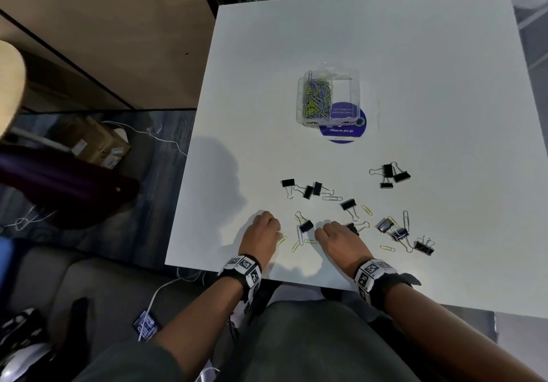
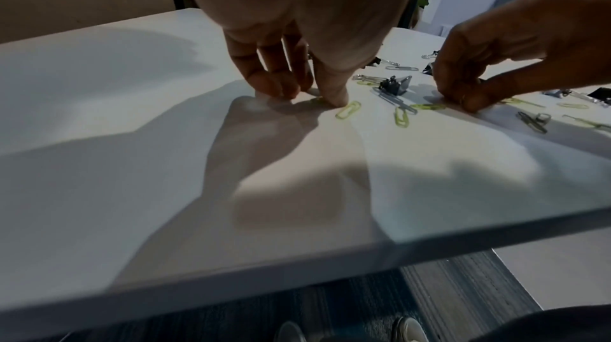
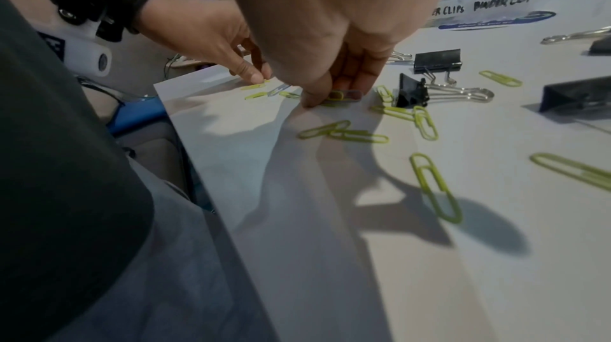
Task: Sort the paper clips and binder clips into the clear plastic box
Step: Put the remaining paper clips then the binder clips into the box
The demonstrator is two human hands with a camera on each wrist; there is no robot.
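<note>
Both hands (image 1: 302, 235) were down on the table (image 1: 415, 55), fingertips pinching at paper clips (image 3: 340, 95); next they'd need lifting to the box (image 1: 328, 97).

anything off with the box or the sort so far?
One paper clip hangs over the box rim instead of lying in the left compartment. The right compartment holds no binder clips yet. Nothing looks damaged.

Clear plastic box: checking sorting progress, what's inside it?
The clear plastic box holds green and purple paper clips in its left compartment; the right compartment looks empty, no binder clips.
</note>
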